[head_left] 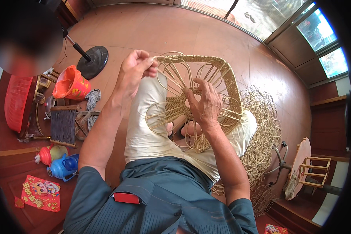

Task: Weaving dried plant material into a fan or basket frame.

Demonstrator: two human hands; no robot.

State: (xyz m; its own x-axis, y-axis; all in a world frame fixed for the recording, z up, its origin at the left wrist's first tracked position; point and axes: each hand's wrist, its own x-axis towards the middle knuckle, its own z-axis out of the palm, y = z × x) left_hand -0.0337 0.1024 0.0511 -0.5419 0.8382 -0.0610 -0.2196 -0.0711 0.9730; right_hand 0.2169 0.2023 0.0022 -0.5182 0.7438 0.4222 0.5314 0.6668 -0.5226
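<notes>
A woven straw piece (175, 104) rests across my thighs. It has a braided outer band, a ring near its middle and cords spreading out from that ring like spokes. My left hand (138, 66) is closed in a pinch on a straw cord (159, 58) at the piece's far left corner. Over the middle lies my right hand (206, 102), its thumb and fingers bent round the spokes beside the ring. The fingertips of that hand are partly hidden among the cords. Several thin loops of cord stick out past the band at the left.
A large heap of loose straw cord (263, 121) lies on the floor by my right leg. To the left stand a red bucket (71, 82), a black round stand base (93, 62), a small folding stool (63, 125) and a blue flask (64, 166). A wooden stool (300, 167) is at right.
</notes>
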